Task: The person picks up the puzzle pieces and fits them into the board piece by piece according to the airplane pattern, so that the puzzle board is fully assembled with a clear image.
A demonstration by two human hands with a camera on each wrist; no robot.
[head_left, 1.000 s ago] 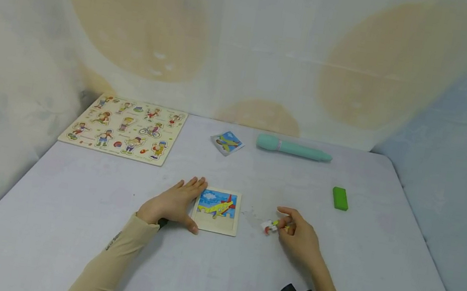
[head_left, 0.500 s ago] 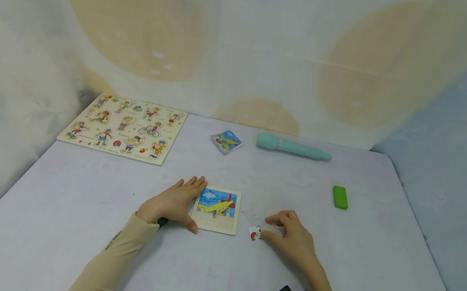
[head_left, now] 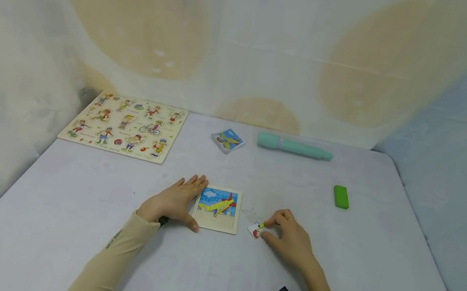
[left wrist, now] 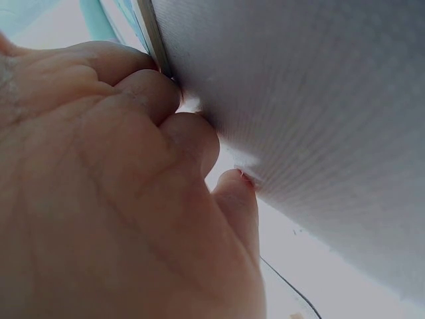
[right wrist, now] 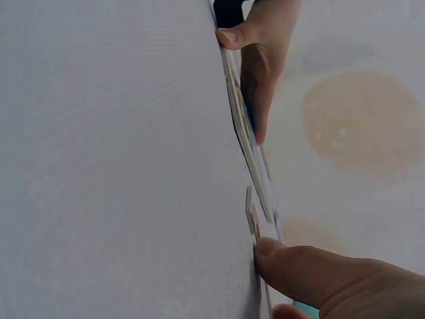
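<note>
A small wooden jigsaw puzzle (head_left: 216, 222) lies on the table, with a yellow and red plane in its upper part and bare wood along its lower strip. Spread along its left side, my left hand (head_left: 173, 205) holds it by touch, fingers fairly straight. To the right of the frame, my right hand (head_left: 291, 242) pinches a white puzzle piece (head_left: 254, 229) with red and yellow marks between thumb and index finger. In the right wrist view the piece (right wrist: 252, 211) sits low at the table surface, just apart from the frame.
Behind lie a picture card (head_left: 227, 140) with a plane and a mint-green microphone-shaped object (head_left: 294, 146). A green block (head_left: 341, 197) is at the right. A large board (head_left: 128, 124) with cartoon figures occupies the back left.
My right hand has moved left with the puzzle piece, closer to the puzzle, and has turned the piece slightly. The left hand has stayed at the frame's side.
</note>
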